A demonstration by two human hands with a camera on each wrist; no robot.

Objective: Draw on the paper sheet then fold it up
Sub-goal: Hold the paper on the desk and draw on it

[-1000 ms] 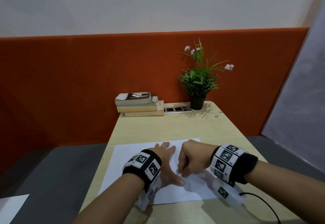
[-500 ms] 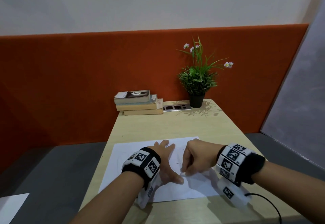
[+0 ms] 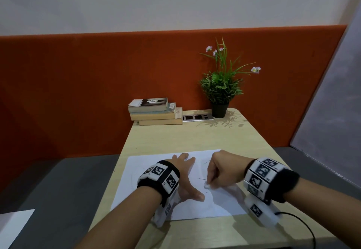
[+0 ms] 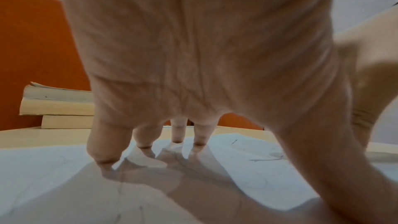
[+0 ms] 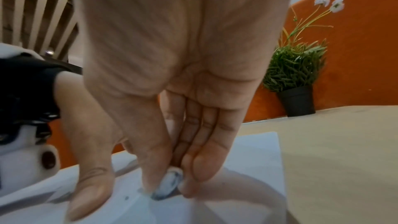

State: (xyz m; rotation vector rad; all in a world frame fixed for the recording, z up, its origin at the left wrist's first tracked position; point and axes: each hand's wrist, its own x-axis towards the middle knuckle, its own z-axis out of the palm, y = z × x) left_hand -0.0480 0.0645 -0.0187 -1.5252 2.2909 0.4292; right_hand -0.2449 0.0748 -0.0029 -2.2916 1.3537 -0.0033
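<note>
while one left hand (image 3: 185, 178) flat on one paper sheet (image 3: 140, 186), three stacked books (image 3: 156, 112)

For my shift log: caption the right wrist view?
Right hand rubs a small white eraser on the paper sheet.

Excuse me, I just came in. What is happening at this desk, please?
A person sits at a small desk and works on a white paper sheet. The left hand lies flat with spread fingers and presses the sheet down. The right hand pinches a small whitish, eraser-like object against the paper near some pencil marks. The sheet lies unfolded. A stack of books and a potted plant stand at the far end.
</note>
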